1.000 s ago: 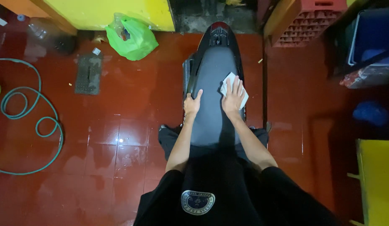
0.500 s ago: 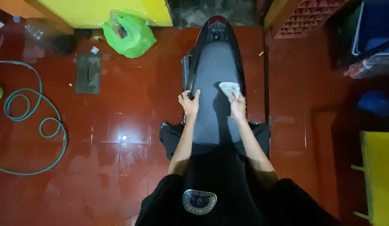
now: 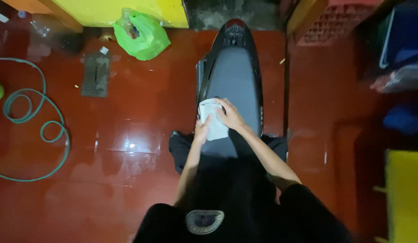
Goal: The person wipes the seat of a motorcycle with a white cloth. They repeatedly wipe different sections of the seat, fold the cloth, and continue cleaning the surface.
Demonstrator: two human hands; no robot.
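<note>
While I watch from the head view, both hands meet on a white cloth (image 3: 212, 120) just left of the frame's centre. My right hand (image 3: 230, 115) lies flat over the cloth's upper right part, fingers (image 3: 221, 104) curled loosely across its top edge and pressing it down. The left hand (image 3: 201, 130) sits at the cloth's lower left, fingers bunched on the fabric; whether they pinch it or only push on it, I cannot tell from this angle. The two hands are touching or all but touching over the cloth.

Under the cloth runs the grey seat (image 3: 236, 81) of a black scooter (image 3: 230, 33), which stretches from centre frame up to the top edge, its red tail lamp at the very top. The cloth rests on the seat's left edge, towards its near end.

Moving outward, the red tiled floor (image 3: 128, 135) shines wet on the left. A green hose (image 3: 35, 130) loops along the left edge. A bright green plastic bag (image 3: 143, 38) sits at upper left, against a yellow wall (image 3: 128, 9), with a dark grey floor mat (image 3: 95, 74) just left of it. A red crate (image 3: 339, 22) stands at upper right.
</note>
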